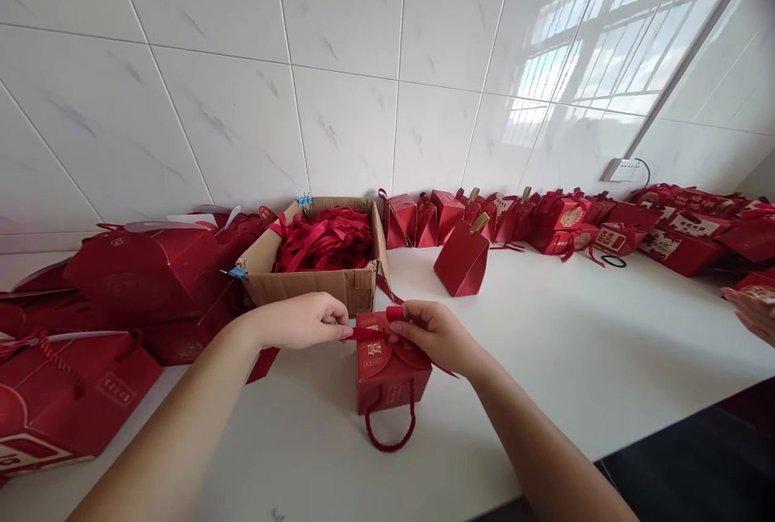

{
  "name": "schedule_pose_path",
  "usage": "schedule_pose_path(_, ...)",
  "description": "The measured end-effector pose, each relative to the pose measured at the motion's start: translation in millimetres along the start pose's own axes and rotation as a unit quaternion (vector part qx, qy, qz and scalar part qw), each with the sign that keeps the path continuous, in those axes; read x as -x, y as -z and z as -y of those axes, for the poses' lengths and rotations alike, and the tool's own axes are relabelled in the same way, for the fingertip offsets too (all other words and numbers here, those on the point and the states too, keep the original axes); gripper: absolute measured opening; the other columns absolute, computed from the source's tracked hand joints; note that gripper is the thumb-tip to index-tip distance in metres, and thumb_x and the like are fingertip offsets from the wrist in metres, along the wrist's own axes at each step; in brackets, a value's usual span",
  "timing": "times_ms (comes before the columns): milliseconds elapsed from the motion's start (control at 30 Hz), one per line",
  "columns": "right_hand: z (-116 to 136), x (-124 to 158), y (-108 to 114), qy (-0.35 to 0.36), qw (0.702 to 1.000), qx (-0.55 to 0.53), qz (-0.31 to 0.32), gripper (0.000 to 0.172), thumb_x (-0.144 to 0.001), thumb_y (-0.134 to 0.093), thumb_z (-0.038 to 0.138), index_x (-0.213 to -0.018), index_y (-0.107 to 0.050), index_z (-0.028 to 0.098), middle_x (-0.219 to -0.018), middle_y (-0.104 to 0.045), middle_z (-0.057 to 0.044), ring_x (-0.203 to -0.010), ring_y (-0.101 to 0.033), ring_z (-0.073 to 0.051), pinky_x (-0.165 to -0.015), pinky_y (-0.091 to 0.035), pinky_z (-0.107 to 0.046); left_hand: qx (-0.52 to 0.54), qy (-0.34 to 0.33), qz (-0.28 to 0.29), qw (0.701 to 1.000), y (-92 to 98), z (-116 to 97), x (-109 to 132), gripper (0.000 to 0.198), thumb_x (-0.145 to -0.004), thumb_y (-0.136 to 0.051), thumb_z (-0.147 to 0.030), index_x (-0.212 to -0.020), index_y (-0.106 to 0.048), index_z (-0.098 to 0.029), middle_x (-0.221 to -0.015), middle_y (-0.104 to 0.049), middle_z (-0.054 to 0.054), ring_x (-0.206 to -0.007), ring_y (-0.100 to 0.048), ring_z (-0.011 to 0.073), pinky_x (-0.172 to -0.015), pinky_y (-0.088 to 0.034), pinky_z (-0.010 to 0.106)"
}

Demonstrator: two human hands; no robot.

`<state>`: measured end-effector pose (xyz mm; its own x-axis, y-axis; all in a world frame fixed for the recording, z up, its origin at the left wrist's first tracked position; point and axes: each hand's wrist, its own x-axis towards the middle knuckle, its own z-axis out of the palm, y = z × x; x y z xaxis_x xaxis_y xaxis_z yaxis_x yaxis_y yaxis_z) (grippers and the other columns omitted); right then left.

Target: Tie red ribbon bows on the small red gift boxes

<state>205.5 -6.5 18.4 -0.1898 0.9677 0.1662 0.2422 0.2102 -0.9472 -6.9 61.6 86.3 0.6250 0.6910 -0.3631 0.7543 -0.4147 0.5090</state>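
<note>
A red gift box [392,381] with gold characters and a twisted rope handle [391,448] sits on the white table in front of me. Across its top runs a red ribbon [368,334]. My left hand [308,320] pinches the ribbon at the box's left side. On the right, my right hand [433,332] pinches a looped part of the same ribbon between thumb and fingers, just above the box top. A ribbon tail shows below the right hand. The handle hangs down toward me and rests on the table.
Behind my left hand stands a cardboard box [315,288] of loose red ribbons [330,240]. Red boxes [139,264] are piled at left. A peaked red box [463,260] stands right of centre, with several more along the wall. Another person's hand [754,314] shows at the right edge.
</note>
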Motion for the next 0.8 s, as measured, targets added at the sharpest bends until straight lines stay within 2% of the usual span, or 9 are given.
schedule_pose_path(67,2,1,0,0.001,1.000,0.025,-0.009,0.023,-0.085,-0.056,0.035,-0.076,-0.063,0.015,-0.074,-0.067,-0.003,-0.065,-0.055,-0.013,-0.062,-0.043,-0.025,0.013,-0.016,0.010,1.000,1.5,-2,4,0.034,-0.078,-0.052,-0.050,-0.063,-0.051,-0.019,-0.057,-0.039,-0.002,-0.048,-0.031,0.0102,-0.044,-0.022,0.023)
schedule_pose_path(200,7,1,-6,-0.016,0.997,0.060,-0.045,0.024,-0.082,-0.057,0.034,-0.069,-0.064,0.015,-0.066,-0.064,-0.002,-0.058,-0.049,-0.011,-0.056,-0.038,-0.023,0.084,-0.083,0.088,0.989,0.8,-14,12,0.036,-0.083,-0.049,-0.050,-0.066,-0.050,-0.018,-0.069,-0.057,0.001,-0.056,-0.044,0.0111,-0.050,-0.034,0.022)
schedule_pose_path(300,9,3,-12,-0.022,0.994,0.077,-0.080,0.023,-0.080,-0.057,0.034,-0.073,-0.069,0.015,-0.062,-0.060,0.000,-0.054,-0.043,-0.010,-0.050,-0.033,-0.022,0.160,-0.136,0.119,0.971,-2.2,-26,17,0.038,-0.083,-0.050,-0.050,-0.066,-0.052,-0.017,-0.070,-0.061,0.002,-0.055,-0.045,0.0102,-0.053,-0.038,0.023)
schedule_pose_path(467,8,5,-18,-0.016,0.991,0.101,-0.088,0.024,-0.079,-0.054,0.030,-0.079,-0.073,0.016,-0.059,-0.058,0.000,-0.052,-0.040,-0.010,-0.048,-0.029,-0.022,0.305,-0.178,0.053,0.934,-6.4,-41,24,0.035,-0.086,-0.050,-0.043,-0.063,-0.057,-0.017,-0.067,-0.062,0.003,-0.063,-0.054,0.0141,-0.066,-0.045,0.027)
schedule_pose_path(567,9,6,-19,-0.005,0.988,0.124,-0.092,0.023,-0.078,-0.052,0.025,-0.079,-0.073,0.017,-0.058,-0.058,0.000,-0.051,-0.040,-0.010,-0.048,-0.029,-0.023,0.375,-0.193,0.027,0.906,-7.8,-44,27,0.033,-0.087,-0.050,-0.037,-0.062,-0.057,-0.017,-0.065,-0.063,0.002,-0.061,-0.055,0.0131,-0.067,-0.045,0.027)
schedule_pose_path(700,10,7,-22,0.032,0.982,0.165,-0.091,0.021,-0.079,-0.050,0.020,-0.078,-0.071,0.019,-0.059,-0.057,0.001,-0.052,-0.040,-0.011,-0.051,-0.031,-0.023,0.408,-0.194,-0.019,0.892,-9.4,-46,29,0.031,-0.086,-0.052,-0.035,-0.061,-0.058,-0.017,-0.064,-0.063,0.001,-0.062,-0.054,0.0124,-0.070,-0.045,0.028)
schedule_pose_path(800,9,8,-24,0.094,0.975,0.184,-0.080,0.018,-0.079,-0.048,0.015,-0.073,-0.065,0.019,-0.061,-0.054,0.001,-0.056,-0.041,-0.012,-0.055,-0.033,-0.024,0.416,-0.201,-0.057,0.885,-10.4,-47,30,0.028,-0.080,-0.058,-0.038,-0.061,-0.060,-0.017,-0.069,-0.067,0.003,-0.069,-0.059,0.0165,-0.075,-0.047,0.032)
